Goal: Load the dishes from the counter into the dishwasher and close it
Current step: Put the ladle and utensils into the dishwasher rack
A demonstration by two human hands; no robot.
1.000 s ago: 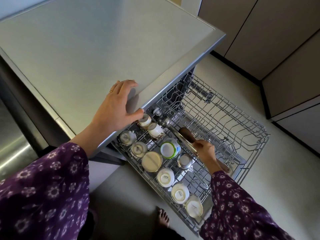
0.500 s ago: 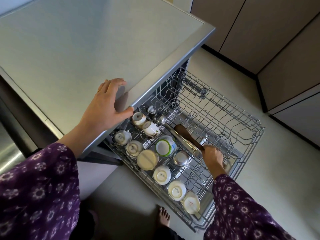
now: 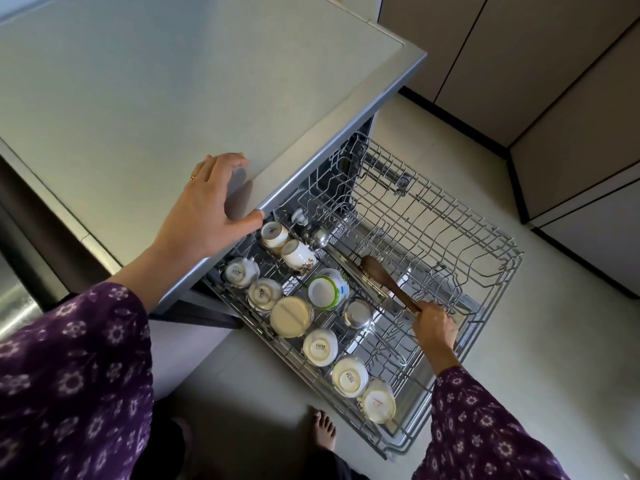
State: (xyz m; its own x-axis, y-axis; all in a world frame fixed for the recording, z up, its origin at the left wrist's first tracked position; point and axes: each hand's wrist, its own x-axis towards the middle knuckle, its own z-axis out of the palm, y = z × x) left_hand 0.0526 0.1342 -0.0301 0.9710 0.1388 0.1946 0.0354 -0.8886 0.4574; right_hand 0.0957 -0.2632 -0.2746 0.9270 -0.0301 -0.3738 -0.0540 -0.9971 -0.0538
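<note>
The dishwasher's wire rack [image 3: 485,244] is pulled out below the counter [image 3: 173,98]. Several upturned white cups [image 3: 320,347] stand along its left side, with a green-rimmed bowl [image 3: 327,289] and a small steel bowl [image 3: 358,313] beside them. A steel ladle [image 3: 346,263] lies along the middle. My right hand [image 3: 434,329] grips the handle end of a brown wooden spoon [image 3: 382,278], which lies on the rack next to the ladle. My left hand [image 3: 207,209] rests flat on the counter's front edge, thumb over the lip.
The rack's right half [image 3: 433,216] holds only bare wire tines. Tall cabinet doors [image 3: 536,64] stand beyond the rack, across a strip of floor. My bare foot [image 3: 323,429] is on the floor just left of the rack's near corner.
My right hand slid back along the wooden spoon toward the rack's front, from its middle to the handle end. The left hand stayed on the counter edge.
</note>
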